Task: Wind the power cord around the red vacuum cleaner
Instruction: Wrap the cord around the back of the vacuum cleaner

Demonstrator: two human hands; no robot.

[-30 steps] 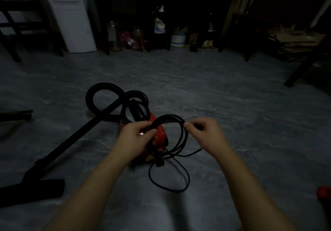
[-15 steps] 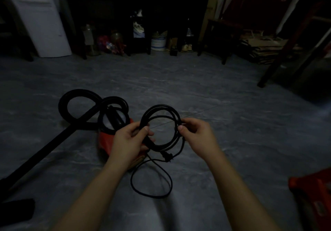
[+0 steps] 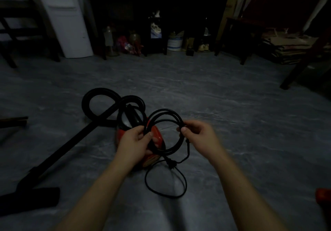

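The red vacuum cleaner sits on the grey floor, partly hidden behind my left hand. Its black power cord is gathered into a round coil held up in front of it. My left hand grips the coil's left side and my right hand pinches its right side. A loose length of cord with the plug hangs below the coil and loops on the floor. The black hose curls behind the vacuum.
The black wand runs down-left to a floor nozzle. Dark furniture, bottles and a white appliance line the far wall. A stack of cardboard lies at the right. A red object shows at the right edge.
My right hand drew in to the coil's right side and the coil rose into a rounder ring. The free loop on the floor stayed below it. The camera swung left, then right.
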